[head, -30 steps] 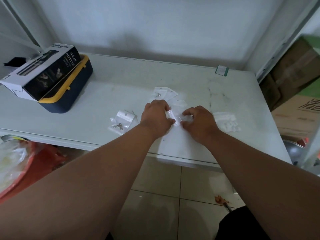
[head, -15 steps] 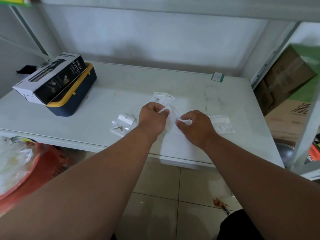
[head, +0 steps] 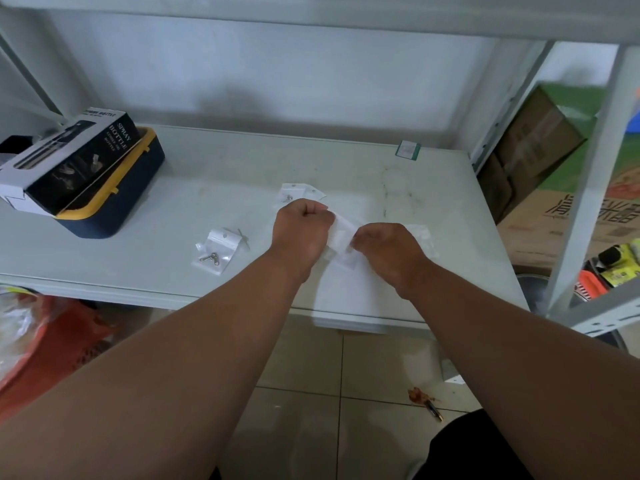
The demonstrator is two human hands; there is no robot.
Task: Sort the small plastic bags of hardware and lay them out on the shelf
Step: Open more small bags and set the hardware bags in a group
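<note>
Both hands working over shelf (head: 242, 174): left hand (head: 300, 227) and right hand (head: 388, 247) pinching one small clear bag (head: 341, 237) between curled fingers, holding it just above shelf, other bags (head: 216, 252) lying alongside.

Both hands hold one clear plastic bag (head: 341, 237) above the shelf (head: 173, 271): the left hand (head: 301, 230) and the right hand (head: 384, 252) each pinch an end. More bags (head: 216, 251) lie left.

Both the left hand (head: 303, 230) and right hand (head: 388, 251) have lifted a small bag (head: 341, 237) off the shelf (head: 207, 188).
</note>
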